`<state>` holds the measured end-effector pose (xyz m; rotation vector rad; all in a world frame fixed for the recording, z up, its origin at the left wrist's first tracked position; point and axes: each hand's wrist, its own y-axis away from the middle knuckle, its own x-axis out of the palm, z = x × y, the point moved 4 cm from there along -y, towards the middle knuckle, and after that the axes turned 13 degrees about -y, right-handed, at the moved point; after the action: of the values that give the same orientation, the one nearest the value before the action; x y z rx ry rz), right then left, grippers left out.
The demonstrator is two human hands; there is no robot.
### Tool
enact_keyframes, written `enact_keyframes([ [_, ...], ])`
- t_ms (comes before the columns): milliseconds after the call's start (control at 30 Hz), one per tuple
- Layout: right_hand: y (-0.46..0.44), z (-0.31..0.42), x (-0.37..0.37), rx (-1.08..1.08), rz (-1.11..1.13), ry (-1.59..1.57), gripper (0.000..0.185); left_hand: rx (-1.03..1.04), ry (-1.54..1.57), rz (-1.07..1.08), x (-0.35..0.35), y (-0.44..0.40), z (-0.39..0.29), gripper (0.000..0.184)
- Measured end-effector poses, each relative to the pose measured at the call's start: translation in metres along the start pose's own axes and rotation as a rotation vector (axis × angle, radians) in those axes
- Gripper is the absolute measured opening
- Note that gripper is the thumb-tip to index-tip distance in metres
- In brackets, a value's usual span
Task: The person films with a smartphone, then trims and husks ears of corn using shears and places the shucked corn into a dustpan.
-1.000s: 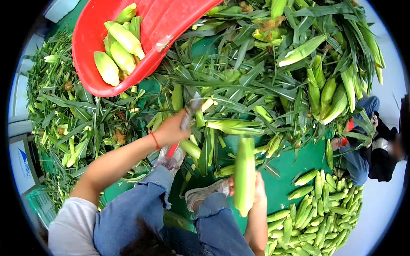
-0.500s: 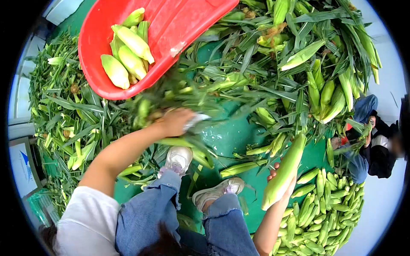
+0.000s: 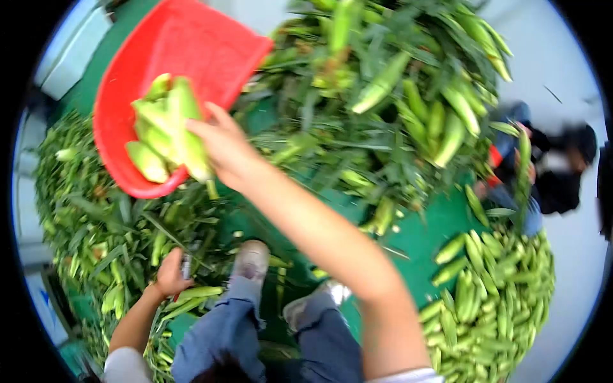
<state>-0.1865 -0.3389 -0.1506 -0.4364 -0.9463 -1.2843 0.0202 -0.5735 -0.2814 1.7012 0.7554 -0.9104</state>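
My right hand (image 3: 223, 147) reaches across to the red basin (image 3: 223, 45), its fingers closed on a green ear of corn (image 3: 191, 143). That ear lies over the basin's near rim, against several other husked ears (image 3: 148, 159) in the basin. My left hand (image 3: 171, 274) is low on the left, beside the heap of stripped leaves (image 3: 83, 236). It is closed round a small knife-like tool (image 3: 186, 265) with a silvery part and a bit of red; blur hides its exact shape.
A pile of trimmed ears (image 3: 491, 300) covers the floor at lower right. Leafy corn stalks (image 3: 396, 83) are heaped at the upper right. Another person (image 3: 536, 159) sits at the right edge. My shoes (image 3: 252, 258) stand on the green floor (image 3: 421, 255).
My right hand has carried the ear of corn from the lower right up to the red basin. My left hand has moved down and left with its tool. The view has shifted.
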Motion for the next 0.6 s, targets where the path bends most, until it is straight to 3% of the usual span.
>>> enact_keyframes([
  [100,0.001,0.003,-0.029,-0.355,-0.014,0.424,0.043,-0.119,0.466,-0.003,-0.01,-0.002,-0.01,0.068],
  [133,0.025,0.011,-0.041,-0.356,0.02,0.504,0.036,-0.063,0.548,-0.086,0.0,-0.003,0.001,0.066],
  [167,0.055,0.022,-0.055,-0.352,0.056,0.579,0.03,-0.09,0.599,-0.027,-0.006,-0.002,-0.003,0.065],
  [233,0.11,0.043,-0.115,-0.374,-0.096,0.839,0.02,-0.061,0.627,0.037,-0.023,-0.003,-0.012,0.06],
  [300,0.166,0.075,-0.209,-0.496,-0.477,1.196,0.019,-0.014,0.505,0.156,-0.055,-0.007,-0.045,0.058],
  [333,0.193,0.089,-0.262,-0.477,-0.824,1.215,0.016,0.009,0.445,0.211,-0.063,-0.014,-0.062,0.057],
  [367,0.219,0.096,-0.33,-0.521,-0.958,1.365,0.032,0.149,0.492,0.124,-0.064,-0.024,-0.075,0.057],
  [400,0.241,0.097,-0.372,-0.43,-1.136,1.473,0.046,0.185,0.597,0.165,-0.07,-0.034,-0.098,0.061],
  [433,0.252,0.092,-0.41,-0.273,-1.265,1.278,0.058,0.256,0.647,0.175,-0.07,-0.046,-0.119,0.062],
  [467,0.251,0.086,-0.441,-0.269,-1.232,1.014,0.054,0.323,0.696,0.186,-0.067,-0.058,-0.139,0.063],
  [533,0.229,0.073,-0.439,-0.258,-1.004,0.49,0.045,0.367,0.76,0.246,-0.066,-0.079,-0.182,0.06],
  [567,0.22,0.074,-0.405,-0.098,-1.102,0.313,0.036,0.368,0.802,0.332,-0.069,-0.086,-0.207,0.06],
  [600,0.216,0.071,-0.399,-0.15,-1.134,0.289,0.034,0.371,0.846,0.41,-0.071,-0.093,-0.229,0.059],
])
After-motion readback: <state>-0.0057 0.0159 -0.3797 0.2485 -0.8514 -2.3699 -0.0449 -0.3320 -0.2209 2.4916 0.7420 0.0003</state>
